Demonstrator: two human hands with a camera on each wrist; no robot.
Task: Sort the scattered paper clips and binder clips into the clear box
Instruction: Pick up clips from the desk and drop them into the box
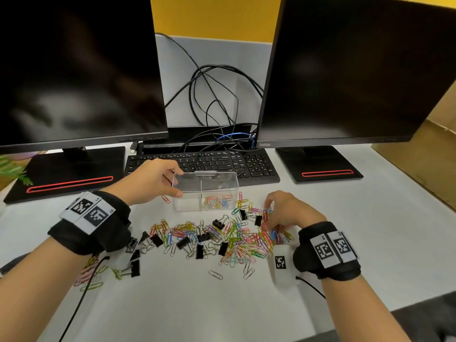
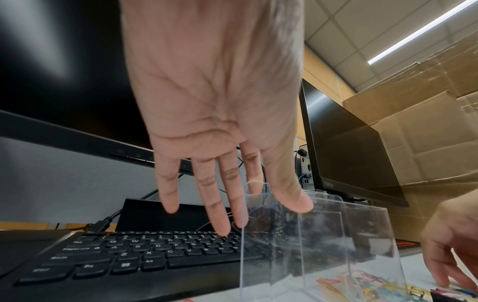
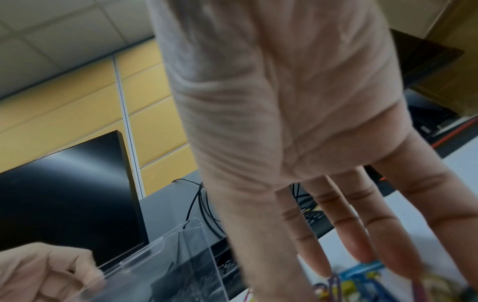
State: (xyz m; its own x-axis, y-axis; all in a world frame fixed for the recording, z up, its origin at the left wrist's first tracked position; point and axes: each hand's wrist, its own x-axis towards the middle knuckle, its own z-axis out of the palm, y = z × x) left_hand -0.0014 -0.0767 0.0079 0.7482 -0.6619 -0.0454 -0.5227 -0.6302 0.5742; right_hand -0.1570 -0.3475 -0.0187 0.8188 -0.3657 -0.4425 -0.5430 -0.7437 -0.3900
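Both forearms are being stretched over the bench [image 1: 370,230]. Between the hands, paper clips [image 1: 237,239] and binder clips [image 1: 183,242] are lying scattered, pointing every way. The clear box [image 1: 204,191], long axis sideways, is being gripped at its near end by the left hand [image 1: 153,181]; the right hand [image 1: 291,213] is being pressed fingers-down into the clips, its grasp hidden.

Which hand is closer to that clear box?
Left. The left hand holds the clear box at its left end; the right hand is off to its right, fingers down in the paper clips.
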